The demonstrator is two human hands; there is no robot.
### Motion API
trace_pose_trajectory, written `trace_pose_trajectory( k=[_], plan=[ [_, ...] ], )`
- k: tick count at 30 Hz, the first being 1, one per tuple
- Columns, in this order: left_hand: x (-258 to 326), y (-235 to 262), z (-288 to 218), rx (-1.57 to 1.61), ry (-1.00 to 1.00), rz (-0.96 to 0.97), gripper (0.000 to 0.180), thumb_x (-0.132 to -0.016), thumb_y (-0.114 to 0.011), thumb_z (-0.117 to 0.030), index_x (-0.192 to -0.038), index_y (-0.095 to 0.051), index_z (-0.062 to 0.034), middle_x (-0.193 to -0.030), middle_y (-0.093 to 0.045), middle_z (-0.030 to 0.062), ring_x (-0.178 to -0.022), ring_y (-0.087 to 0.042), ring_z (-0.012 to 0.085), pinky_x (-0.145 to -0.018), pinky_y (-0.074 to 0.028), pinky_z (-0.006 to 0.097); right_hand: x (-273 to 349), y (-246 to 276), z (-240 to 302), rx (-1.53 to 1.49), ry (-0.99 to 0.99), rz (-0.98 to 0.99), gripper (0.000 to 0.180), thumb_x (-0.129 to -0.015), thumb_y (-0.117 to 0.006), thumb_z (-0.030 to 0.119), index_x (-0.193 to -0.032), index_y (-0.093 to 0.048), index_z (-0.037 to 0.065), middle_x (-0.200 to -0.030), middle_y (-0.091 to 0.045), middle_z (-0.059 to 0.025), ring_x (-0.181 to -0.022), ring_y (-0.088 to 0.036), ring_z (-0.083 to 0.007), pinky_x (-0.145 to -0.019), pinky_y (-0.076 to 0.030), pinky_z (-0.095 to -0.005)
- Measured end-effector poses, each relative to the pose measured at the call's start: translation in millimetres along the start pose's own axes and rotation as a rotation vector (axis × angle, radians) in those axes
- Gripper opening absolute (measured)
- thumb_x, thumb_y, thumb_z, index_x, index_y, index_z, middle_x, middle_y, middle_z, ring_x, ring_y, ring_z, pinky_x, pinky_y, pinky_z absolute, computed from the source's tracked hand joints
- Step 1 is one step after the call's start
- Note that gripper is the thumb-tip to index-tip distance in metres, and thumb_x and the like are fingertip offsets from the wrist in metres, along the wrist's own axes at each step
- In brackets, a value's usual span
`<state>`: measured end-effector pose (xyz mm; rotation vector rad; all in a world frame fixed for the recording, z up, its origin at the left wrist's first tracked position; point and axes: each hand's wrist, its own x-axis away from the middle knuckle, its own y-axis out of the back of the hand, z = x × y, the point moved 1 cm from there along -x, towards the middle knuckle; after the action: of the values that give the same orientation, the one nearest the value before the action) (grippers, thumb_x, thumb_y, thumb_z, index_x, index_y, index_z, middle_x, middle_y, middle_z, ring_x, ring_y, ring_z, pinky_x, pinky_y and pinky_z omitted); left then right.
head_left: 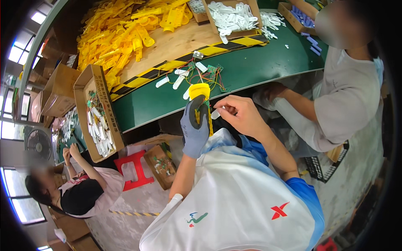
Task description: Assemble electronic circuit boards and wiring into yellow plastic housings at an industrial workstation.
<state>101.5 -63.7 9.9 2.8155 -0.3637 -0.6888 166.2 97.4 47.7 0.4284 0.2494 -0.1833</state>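
Observation:
My left hand (196,129), in a grey glove with dark fingers, is closed around a yellow plastic shell (199,90) held upright at the table's edge. A bit of green circuit board shows along the shell's right side, mostly hidden by the fingers. Just right of it, my bare right hand (245,116) pinches a small white plastic piece (216,114) between thumb and forefinger. Beyond the shell, on the green tabletop, lie several white pieces (179,81) and green circuit boards (215,72) joined by thin red and yellow wires.
Yellow shells (113,39) are heaped at the back left behind striped tape (213,49). Cardboard boxes hold white parts (232,19) and wired boards with white pieces (98,129). Co-workers sit right (345,96) and far left (83,190). A red stool (142,178) stands on the floor.

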Motion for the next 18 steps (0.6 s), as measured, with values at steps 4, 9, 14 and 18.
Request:
trace_pose_trajectory(
  k=[4,9,14,18],
  plan=[
    [-6,-8,9,0.047,0.081,0.055,0.032,-0.089,-0.060,-0.001,-0.121,-0.060,-0.0005,-0.108,-0.066,0.0163,-0.098,-0.066,0.0269,-0.086,-0.050,0.034,-8,-7,-21,-0.297,-0.239,0.014,0.010,-0.089,-0.067,0.006,-0.096,-0.068,-0.002,-0.079,-0.066,-0.0035,-0.066,-0.059,-0.0054,-0.061,-0.049,-0.0198],
    [-20,-12,19,0.060,0.152,0.123,0.032,-0.089,-0.061,-0.003,-0.120,-0.060,-0.0005,-0.108,-0.067,0.0167,-0.098,-0.066,0.0261,-0.086,-0.050,0.034,-24,-5,-39,-0.437,-0.303,-0.022,0.014,-0.090,-0.069,0.010,-0.092,-0.068,-0.003,-0.076,-0.067,-0.0036,-0.066,-0.061,-0.0055,-0.061,-0.049,-0.0201],
    [-29,-14,37,0.084,0.274,0.116,0.029,-0.089,-0.061,-0.004,-0.119,-0.061,-0.0006,-0.108,-0.067,0.0172,-0.097,-0.066,0.0256,-0.086,-0.050,0.034,-43,-5,-55,-0.389,-0.386,0.083,0.015,-0.089,-0.070,0.012,-0.089,-0.069,-0.003,-0.073,-0.067,-0.0037,-0.064,-0.060,-0.0062,-0.059,-0.049,-0.0203],
    [-39,-16,45,0.111,0.257,0.101,0.028,-0.090,-0.061,-0.004,-0.117,-0.061,-0.0004,-0.107,-0.067,0.0169,-0.097,-0.066,0.0257,-0.086,-0.050,0.034,-55,-1,-68,-0.428,-0.419,0.115,0.015,-0.089,-0.071,0.012,-0.090,-0.069,-0.003,-0.073,-0.067,-0.0034,-0.063,-0.060,-0.0061,-0.059,-0.049,-0.0203]
  ],
)
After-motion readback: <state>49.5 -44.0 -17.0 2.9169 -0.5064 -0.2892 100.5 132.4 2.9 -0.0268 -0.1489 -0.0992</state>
